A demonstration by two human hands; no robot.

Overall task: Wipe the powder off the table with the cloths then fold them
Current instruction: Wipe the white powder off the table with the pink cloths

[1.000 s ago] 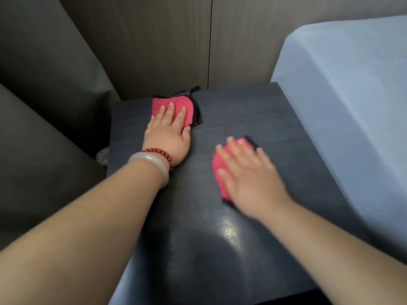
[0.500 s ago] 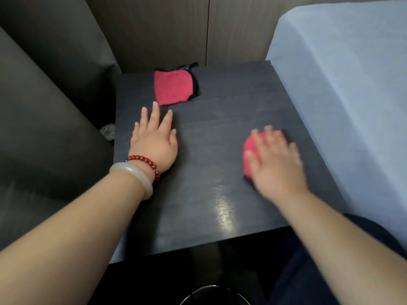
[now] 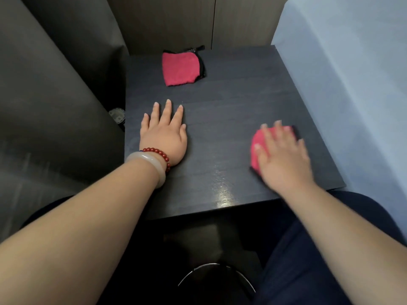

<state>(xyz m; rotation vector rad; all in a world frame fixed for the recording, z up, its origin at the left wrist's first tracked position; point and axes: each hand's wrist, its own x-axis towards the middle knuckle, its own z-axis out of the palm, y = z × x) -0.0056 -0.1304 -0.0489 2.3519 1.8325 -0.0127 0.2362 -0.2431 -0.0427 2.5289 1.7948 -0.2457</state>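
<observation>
The far cloth point(image 3: 180, 68) lies folded and alone at about twelve o'clock on the desk point(image 3: 231, 111), red face up with a dark edge showing along its right side. The second cloth point(image 3: 256, 143) sits at roughly three o'clock, red as well, mostly covered by my right hand point(image 3: 284, 157). That grip is spread flat — fingers splayed, palm pressing the cloth down onto the desk rather than closing around it. My left hand point(image 3: 164, 134) lies at nine o'clock, open and flat on bare desk, holding nothing, well apart from both cloths; a beaded bracelet point(image 3: 158, 154) and a pale bangle point(image 3: 149, 165) ring its wrist.

I can see no powder on the dark surface, though glare near six o'clock could hide a trace. My judgement: wiping looks done or nearly so, and the far cloth looks finished. What remains, I think, is the cloth under my right palm — whether it is fully folded I cannot tell.
</observation>
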